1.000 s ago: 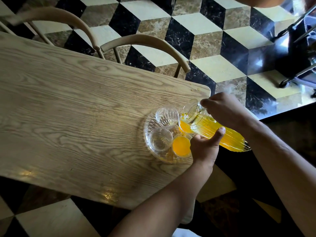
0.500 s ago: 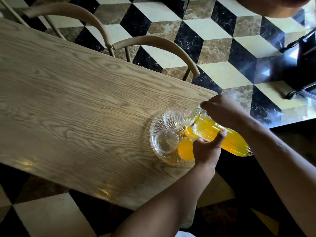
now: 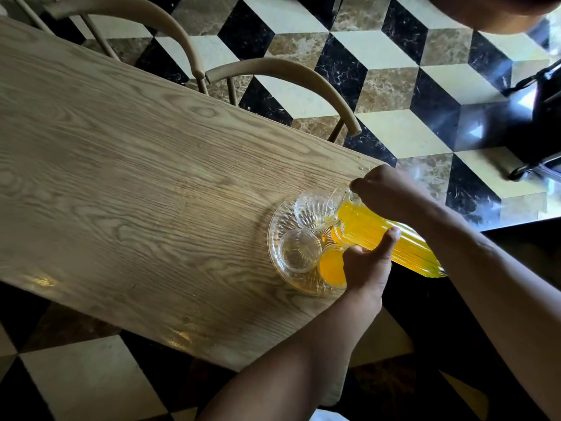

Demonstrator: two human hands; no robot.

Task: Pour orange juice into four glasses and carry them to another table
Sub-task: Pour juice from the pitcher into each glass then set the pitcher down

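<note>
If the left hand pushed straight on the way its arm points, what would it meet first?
The juice pitcher: the left hand already has its thumb on it. Beyond that, probably the right hand, though depth is unclear.

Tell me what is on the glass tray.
On the glass tray: two empty glasses and one juice-filled glass. The tilted jug covers most of a fourth.

Wooden worktop (image 3: 121, 183) w/ a round glass tray (image 3: 274, 235) near its right end. On the tray: 4 glasses – far-left glass (image 3: 312, 209) and near-left glass (image 3: 299, 250) look empty, near-right glass (image 3: 331, 268) holds orange juice, the 4th is mostly hidden under the pitcher. Ribbed pitcher of orange juice (image 3: 391, 238) is tipped, spout over the glasses – right hand (image 3: 385, 192) grips its top, left hand (image 3: 368, 265) steadies its body. Two chairs (image 3: 282, 71) beyond, on a cube-pattern floor (image 3: 394, 86).
</note>
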